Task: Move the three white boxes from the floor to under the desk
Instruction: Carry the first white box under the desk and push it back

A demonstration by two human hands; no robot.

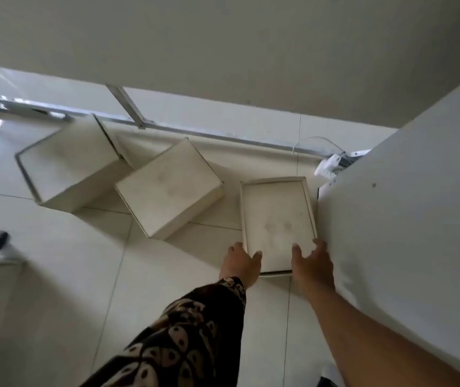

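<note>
Gripping the near end of the 3rd white box (277, 216) with my left hand (240, 261) and right hand (313, 261), thumbs on top; it lies on the floor (83, 275) just beside the white panel (390, 219); a crooked push may jam it there.

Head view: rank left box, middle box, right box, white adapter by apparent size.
1. Tied: left box, middle box, right box; alike, distances differ.
2. white adapter, clearly smallest.
</note>
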